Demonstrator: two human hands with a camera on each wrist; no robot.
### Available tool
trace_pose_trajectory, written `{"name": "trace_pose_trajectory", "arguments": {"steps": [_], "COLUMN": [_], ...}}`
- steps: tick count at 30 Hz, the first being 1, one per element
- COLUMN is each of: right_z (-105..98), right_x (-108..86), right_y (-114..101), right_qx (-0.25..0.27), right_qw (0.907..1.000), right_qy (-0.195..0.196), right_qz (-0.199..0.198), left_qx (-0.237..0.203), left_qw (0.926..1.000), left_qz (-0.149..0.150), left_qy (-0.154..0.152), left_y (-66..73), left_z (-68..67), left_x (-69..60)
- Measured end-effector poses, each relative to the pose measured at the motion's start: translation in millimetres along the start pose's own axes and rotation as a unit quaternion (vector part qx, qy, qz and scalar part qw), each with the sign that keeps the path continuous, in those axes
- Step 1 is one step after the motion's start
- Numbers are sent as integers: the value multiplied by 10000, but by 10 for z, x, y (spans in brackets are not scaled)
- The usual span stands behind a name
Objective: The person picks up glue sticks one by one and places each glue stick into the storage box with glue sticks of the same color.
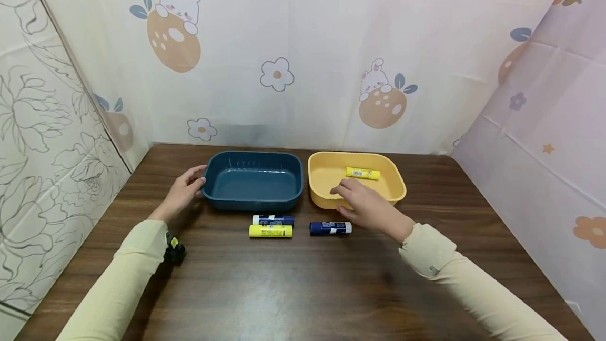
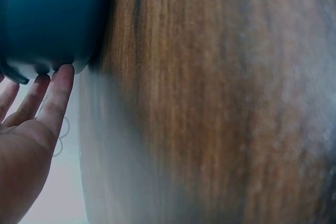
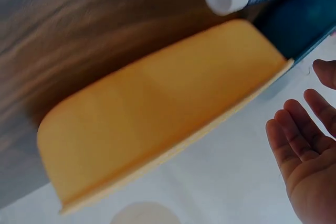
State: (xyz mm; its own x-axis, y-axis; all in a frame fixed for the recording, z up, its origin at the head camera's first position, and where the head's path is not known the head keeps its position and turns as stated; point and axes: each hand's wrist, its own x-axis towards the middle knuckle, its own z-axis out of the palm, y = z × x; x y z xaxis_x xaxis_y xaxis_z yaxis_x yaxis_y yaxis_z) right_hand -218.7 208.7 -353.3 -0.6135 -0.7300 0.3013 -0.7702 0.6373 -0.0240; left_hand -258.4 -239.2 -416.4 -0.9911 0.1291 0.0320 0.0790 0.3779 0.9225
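My left hand is at the left end of a dark blue plastic tray, its fingertips touching the outer wall. In the left wrist view those fingers are fairly straight against the tray. My right hand hovers over the front rim of a yellow tray, loosely bent and holding nothing. Inside that tray lies a yellow glue stick. A blue glue stick with a white cap lies before it. Left of that, a second yellow glue stick partly hides another blue glue stick.
The trays stand side by side toward the back of a brown wooden table. Behind hangs a patterned curtain, with more curtain at both sides. A small black device is at my left wrist.
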Motion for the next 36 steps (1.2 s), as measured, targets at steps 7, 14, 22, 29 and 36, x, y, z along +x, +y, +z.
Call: {"name": "trace_pose_trajectory", "arguments": {"steps": [7, 14, 22, 29, 36], "right_z": [169, 314, 448, 545, 596], "right_x": [10, -47, -118, -165, -177], "right_y": [-151, -224, -245, -219, -205], "right_qx": [294, 351, 272, 62, -37], "right_qw": [9988, 9973, 9970, 9978, 9980], "right_qy": [-381, -635, -717, -657, -623], "right_qz": [59, 75, 66, 32, 38], "left_qx": [-5, 11, -3, 41, 51], "left_qw": [10000, 10000, 10000, 10000, 10000], "left_qz": [-94, -21, -12, -57, -56], "left_qy": [1, -3, -4, 6, 18], "left_y": [-31, -28, -9, -3, -1], "left_z": [-14, -8, -4, -1, 2], "left_x": [16, 6, -10, -12, -9]}}
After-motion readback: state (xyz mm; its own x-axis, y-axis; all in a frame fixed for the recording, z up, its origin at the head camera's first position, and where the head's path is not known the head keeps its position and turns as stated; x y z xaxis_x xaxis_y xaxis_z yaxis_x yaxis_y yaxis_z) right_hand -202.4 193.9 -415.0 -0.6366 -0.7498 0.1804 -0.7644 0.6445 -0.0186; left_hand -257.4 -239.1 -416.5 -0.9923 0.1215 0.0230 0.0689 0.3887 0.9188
